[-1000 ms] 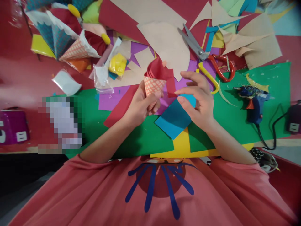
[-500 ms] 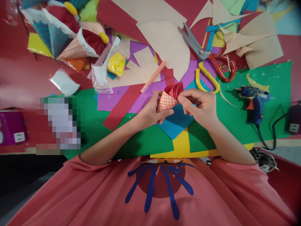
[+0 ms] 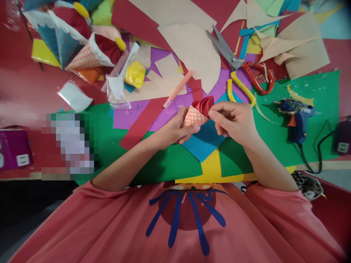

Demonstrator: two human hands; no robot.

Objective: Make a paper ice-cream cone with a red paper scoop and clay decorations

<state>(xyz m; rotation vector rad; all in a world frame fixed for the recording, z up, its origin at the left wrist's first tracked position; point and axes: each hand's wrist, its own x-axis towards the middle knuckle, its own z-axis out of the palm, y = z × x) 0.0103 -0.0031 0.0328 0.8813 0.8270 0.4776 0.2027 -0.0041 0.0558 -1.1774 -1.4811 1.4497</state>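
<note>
Checked cone (image 3: 193, 117) sits at the centre of the frame, gripped between the thumb and fingers of the left hand (image 3: 179, 128). The right hand (image 3: 236, 118) pinches the edge of the red folds (image 3: 203, 105) at its mouth. Above lies an orange stick (image 3: 178, 88); scissors (image 3: 232, 63) rest open at upper right, a glue gun (image 3: 298, 124) at right, and a blue sheet (image 3: 204, 143) below.

No readable text, brand or number. Purple box (image 3: 15, 144), left edge: white marking cut off by frame; white square patch (image 3: 22, 160) with dark marks, illegible. Dark purple box (image 3: 344, 133), right edge: similar pale patch (image 3: 343, 147), illegible. Blue glue gun (image 3: 298, 128): small pale label (image 3: 309, 107), too small to read.
</note>
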